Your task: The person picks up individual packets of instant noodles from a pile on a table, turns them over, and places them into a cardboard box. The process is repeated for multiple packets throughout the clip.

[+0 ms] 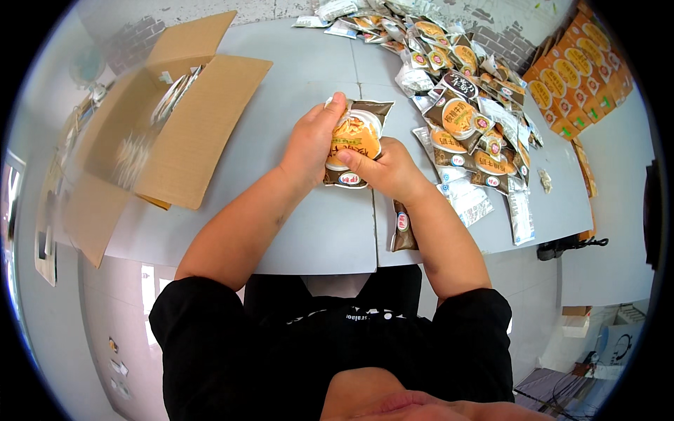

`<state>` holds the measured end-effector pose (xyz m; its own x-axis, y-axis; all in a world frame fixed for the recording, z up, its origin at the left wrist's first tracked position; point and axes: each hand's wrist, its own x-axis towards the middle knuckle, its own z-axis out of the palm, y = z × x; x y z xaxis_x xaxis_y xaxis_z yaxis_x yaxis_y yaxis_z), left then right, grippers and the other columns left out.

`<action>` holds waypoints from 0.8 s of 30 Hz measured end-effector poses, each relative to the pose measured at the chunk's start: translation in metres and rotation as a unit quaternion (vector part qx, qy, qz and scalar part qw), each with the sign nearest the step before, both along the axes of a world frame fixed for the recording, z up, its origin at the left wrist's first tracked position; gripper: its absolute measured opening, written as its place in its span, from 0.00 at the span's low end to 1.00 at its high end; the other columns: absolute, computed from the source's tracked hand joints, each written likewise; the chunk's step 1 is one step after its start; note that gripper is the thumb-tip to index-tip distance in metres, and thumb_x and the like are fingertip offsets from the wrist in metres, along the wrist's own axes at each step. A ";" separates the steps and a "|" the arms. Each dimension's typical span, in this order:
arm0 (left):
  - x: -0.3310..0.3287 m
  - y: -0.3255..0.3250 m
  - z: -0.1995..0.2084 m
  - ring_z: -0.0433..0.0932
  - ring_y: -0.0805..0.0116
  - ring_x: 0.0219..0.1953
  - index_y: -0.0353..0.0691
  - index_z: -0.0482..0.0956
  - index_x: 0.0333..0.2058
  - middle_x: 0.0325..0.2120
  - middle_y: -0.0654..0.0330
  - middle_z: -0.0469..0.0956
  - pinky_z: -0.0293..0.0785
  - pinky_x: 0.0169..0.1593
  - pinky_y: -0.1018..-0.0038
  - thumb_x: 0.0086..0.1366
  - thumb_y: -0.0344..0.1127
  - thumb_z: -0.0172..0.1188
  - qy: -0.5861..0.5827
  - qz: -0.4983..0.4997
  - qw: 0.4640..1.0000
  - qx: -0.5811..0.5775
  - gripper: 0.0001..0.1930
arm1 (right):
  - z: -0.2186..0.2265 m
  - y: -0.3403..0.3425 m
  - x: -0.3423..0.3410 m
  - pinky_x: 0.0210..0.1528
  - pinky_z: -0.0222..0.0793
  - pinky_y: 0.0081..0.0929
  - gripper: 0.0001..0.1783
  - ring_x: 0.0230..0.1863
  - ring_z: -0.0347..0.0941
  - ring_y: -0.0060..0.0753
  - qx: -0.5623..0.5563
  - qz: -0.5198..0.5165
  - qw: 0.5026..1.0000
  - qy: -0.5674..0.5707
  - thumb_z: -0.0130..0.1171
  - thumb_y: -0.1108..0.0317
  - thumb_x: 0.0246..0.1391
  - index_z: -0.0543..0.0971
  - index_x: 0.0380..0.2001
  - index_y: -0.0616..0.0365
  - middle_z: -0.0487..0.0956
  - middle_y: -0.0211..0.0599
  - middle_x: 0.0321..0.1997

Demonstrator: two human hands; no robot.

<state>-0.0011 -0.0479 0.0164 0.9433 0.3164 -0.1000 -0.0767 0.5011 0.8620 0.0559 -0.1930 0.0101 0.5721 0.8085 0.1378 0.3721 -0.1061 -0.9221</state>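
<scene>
Both my hands are closed on one brown-and-orange printed pouch (359,130), which is held above the middle of the grey table (309,238). My left hand (312,140) grips its left side, with the thumb up near the top corner. On the lower right side, my right hand (390,168) pinches it with the thumb across the front. A brown pouch (402,226) lies partly hidden under my right forearm. Just right of my hands, a large heap of similar pouches (460,119) spreads to the table's far edge, some with silvery white backs showing.
An open cardboard box (203,133) with flaps spread stands at the left, several pouches (133,158) inside. Orange printed cartons (576,77) stand in a row at the back right. A small crumpled scrap (545,180) lies right of the heap. The table's front edge runs close to my body.
</scene>
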 end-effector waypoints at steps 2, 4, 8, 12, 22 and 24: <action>0.003 0.002 -0.003 0.78 0.68 0.34 0.32 0.71 0.42 0.34 0.57 0.77 0.77 0.40 0.73 0.70 0.55 0.49 0.002 0.001 1.000 -0.025 0.26 | 0.003 0.000 -0.001 0.34 0.70 0.30 0.20 0.28 0.74 0.32 -0.021 -0.003 1.000 0.011 0.61 0.50 0.55 0.81 0.36 0.58 0.81 0.38 0.27; 0.002 -0.002 0.000 0.78 0.68 0.33 0.32 0.71 0.42 0.34 0.56 0.77 0.78 0.40 0.73 0.70 0.55 0.48 -0.005 0.028 0.997 -0.078 0.26 | -0.001 -0.001 0.002 0.34 0.70 0.29 0.20 0.28 0.74 0.31 -0.021 -0.003 0.999 -0.025 0.61 0.50 0.55 0.81 0.36 0.59 0.81 0.38 0.27; 0.004 0.004 -0.005 0.78 0.68 0.39 0.33 0.72 0.42 0.37 0.55 0.77 0.77 0.43 0.73 0.70 0.53 0.48 -0.045 0.003 0.992 -0.120 0.24 | -0.006 0.001 0.004 0.34 0.70 0.30 0.21 0.27 0.74 0.32 0.032 -0.010 0.999 -0.028 0.61 0.50 0.55 0.81 0.34 0.60 0.81 0.39 0.26; 0.006 0.013 -0.011 0.75 0.66 0.47 0.34 0.73 0.45 0.41 0.54 0.77 0.73 0.50 0.68 0.70 0.51 0.50 -0.099 0.160 0.976 0.109 0.23 | -0.001 0.000 0.002 0.34 0.71 0.30 0.22 0.26 0.75 0.35 -0.048 0.019 0.998 -0.042 0.61 0.49 0.54 0.82 0.31 0.61 0.81 0.41 0.24; -0.007 0.012 0.001 0.69 0.68 0.33 0.35 0.74 0.35 0.29 0.58 0.72 0.68 0.39 0.70 0.60 0.49 0.59 -0.115 0.035 0.808 0.577 0.20 | -0.009 0.000 0.002 0.29 0.68 0.33 0.25 0.23 0.73 0.38 -0.104 0.059 0.988 -0.100 0.61 0.46 0.51 0.80 0.23 0.61 0.77 0.41 0.19; -0.008 0.011 0.007 0.70 0.65 0.30 0.33 0.74 0.32 0.26 0.56 0.72 0.68 0.36 0.69 0.58 0.50 0.60 -0.048 0.008 0.826 0.561 0.21 | -0.009 0.001 0.001 0.30 0.68 0.33 0.26 0.23 0.72 0.37 -0.103 0.068 0.989 -0.086 0.61 0.45 0.50 0.80 0.23 0.61 0.76 0.41 0.19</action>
